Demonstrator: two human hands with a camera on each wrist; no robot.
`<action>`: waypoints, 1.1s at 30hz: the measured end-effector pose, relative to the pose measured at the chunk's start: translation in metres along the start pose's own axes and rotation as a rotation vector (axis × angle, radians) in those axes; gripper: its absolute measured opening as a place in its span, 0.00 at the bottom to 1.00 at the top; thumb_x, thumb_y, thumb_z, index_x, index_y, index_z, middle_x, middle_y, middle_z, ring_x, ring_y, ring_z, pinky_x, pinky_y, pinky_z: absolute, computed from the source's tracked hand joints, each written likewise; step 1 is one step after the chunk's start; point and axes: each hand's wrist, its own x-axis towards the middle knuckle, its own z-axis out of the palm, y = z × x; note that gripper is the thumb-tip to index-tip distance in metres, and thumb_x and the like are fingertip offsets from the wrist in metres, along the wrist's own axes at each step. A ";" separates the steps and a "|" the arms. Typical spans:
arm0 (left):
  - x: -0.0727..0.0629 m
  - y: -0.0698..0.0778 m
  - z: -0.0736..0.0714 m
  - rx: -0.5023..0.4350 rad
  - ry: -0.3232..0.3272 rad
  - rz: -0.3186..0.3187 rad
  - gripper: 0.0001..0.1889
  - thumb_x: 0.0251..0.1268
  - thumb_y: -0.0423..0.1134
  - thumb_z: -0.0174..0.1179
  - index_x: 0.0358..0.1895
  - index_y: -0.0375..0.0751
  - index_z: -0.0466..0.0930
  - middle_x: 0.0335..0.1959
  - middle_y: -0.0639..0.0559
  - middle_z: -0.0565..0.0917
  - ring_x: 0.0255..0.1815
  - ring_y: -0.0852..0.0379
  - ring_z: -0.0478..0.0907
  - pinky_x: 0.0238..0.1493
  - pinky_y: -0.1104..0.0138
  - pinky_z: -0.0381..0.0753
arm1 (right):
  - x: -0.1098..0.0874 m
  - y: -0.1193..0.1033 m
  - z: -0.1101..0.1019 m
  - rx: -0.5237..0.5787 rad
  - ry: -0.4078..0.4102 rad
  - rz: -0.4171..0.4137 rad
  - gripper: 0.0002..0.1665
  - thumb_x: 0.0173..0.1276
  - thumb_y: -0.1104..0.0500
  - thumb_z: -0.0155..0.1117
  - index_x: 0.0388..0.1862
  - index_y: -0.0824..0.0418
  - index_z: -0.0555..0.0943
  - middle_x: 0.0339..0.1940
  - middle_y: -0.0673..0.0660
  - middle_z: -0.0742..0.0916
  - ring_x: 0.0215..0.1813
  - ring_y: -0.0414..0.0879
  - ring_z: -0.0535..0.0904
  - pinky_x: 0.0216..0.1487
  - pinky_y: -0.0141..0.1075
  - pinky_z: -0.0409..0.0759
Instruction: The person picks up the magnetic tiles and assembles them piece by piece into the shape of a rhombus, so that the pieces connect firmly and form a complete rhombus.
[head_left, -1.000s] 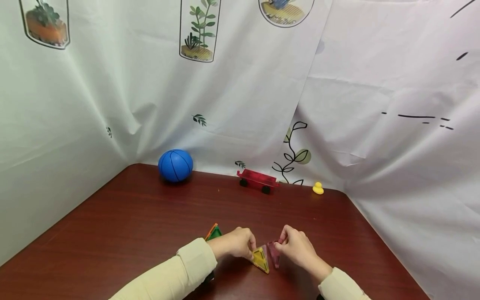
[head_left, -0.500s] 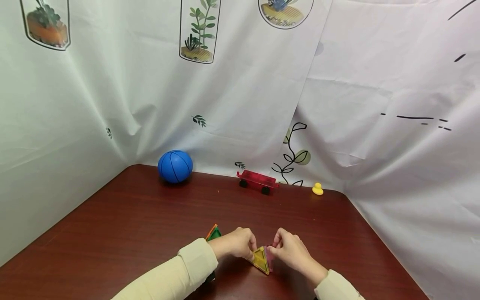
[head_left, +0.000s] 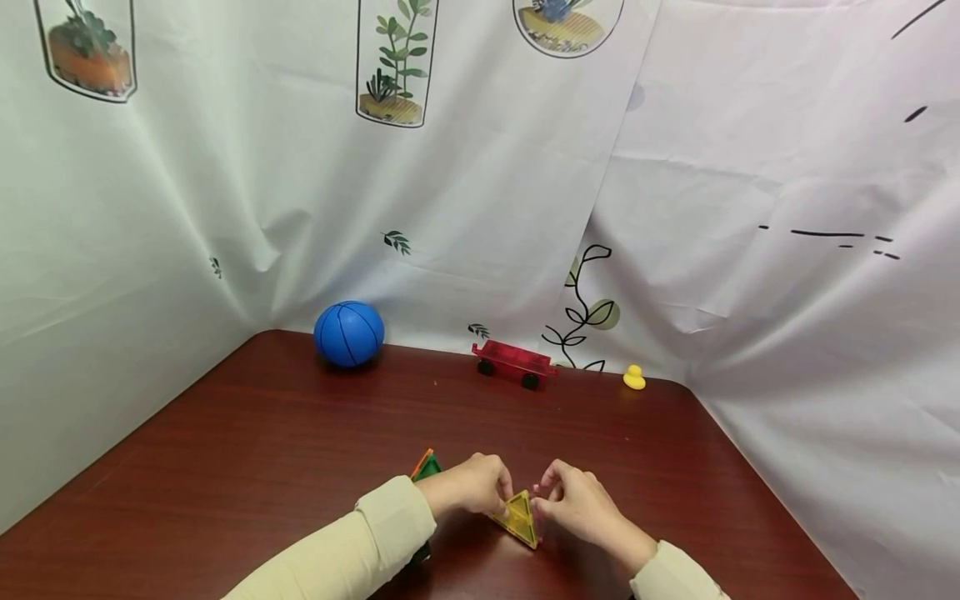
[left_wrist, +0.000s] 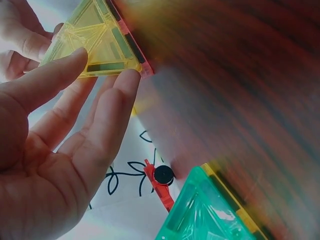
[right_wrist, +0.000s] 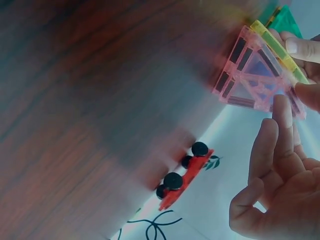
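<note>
My left hand (head_left: 480, 485) pinches a yellow triangular magnetic tile (head_left: 517, 518), thumb on its face and fingers at its lower edge. Against the yellow tile's far side lies a pink triangular magnetic tile (right_wrist: 245, 82), mostly hidden behind it in the head view. Thumb and fingertips of my right hand (head_left: 585, 502) hold the pink tile by one corner. In the right wrist view the pink frame shows doubled edges with dark magnet strips. Beyond my left wrist stands a green triangular tile (left_wrist: 200, 215) with an orange-yellow tile (left_wrist: 235, 200) along its side.
Along the back of the brown table (head_left: 300, 433) sit a blue ball (head_left: 348, 333), a red wheeled car base (head_left: 513, 358) and a yellow rubber duck (head_left: 634, 377). A white printed cloth (head_left: 480, 183) hangs behind and at both sides.
My right hand has moved left with the pink tile, closing the gap to the yellow tile. My left hand has stayed nearly in place.
</note>
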 end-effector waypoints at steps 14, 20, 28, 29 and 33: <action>0.000 -0.001 -0.004 -0.050 -0.017 -0.040 0.08 0.37 0.32 0.69 0.18 0.45 0.78 0.14 0.60 0.72 0.15 0.65 0.69 0.19 0.74 0.69 | -0.003 -0.001 -0.004 0.006 -0.018 -0.003 0.15 0.48 0.54 0.67 0.29 0.60 0.73 0.15 0.43 0.75 0.18 0.34 0.68 0.19 0.30 0.66; -0.001 -0.002 -0.011 -0.092 -0.019 -0.043 0.06 0.40 0.32 0.68 0.21 0.43 0.79 0.13 0.59 0.73 0.13 0.65 0.71 0.18 0.73 0.70 | -0.003 -0.001 -0.005 -0.002 -0.017 -0.005 0.15 0.48 0.53 0.67 0.29 0.60 0.73 0.15 0.43 0.75 0.18 0.34 0.68 0.19 0.30 0.65; -0.004 -0.006 -0.021 -0.101 0.004 -0.037 0.07 0.40 0.32 0.67 0.26 0.41 0.80 0.14 0.59 0.75 0.16 0.65 0.71 0.21 0.72 0.70 | -0.002 -0.001 -0.004 -0.023 -0.063 0.022 0.18 0.48 0.48 0.66 0.29 0.58 0.73 0.15 0.43 0.74 0.17 0.35 0.68 0.18 0.30 0.65; -0.004 -0.006 -0.023 -0.101 0.012 -0.034 0.07 0.40 0.32 0.67 0.26 0.41 0.80 0.14 0.59 0.75 0.17 0.65 0.71 0.21 0.72 0.70 | -0.002 -0.001 -0.003 -0.026 -0.067 0.024 0.18 0.48 0.47 0.66 0.28 0.58 0.73 0.15 0.43 0.74 0.17 0.35 0.67 0.17 0.30 0.65; -0.005 -0.011 -0.030 -0.130 0.038 -0.035 0.08 0.40 0.31 0.67 0.27 0.38 0.79 0.15 0.59 0.76 0.16 0.62 0.72 0.18 0.71 0.71 | -0.001 -0.001 -0.002 -0.045 -0.072 0.020 0.20 0.47 0.43 0.66 0.27 0.56 0.72 0.14 0.42 0.74 0.16 0.35 0.67 0.17 0.30 0.64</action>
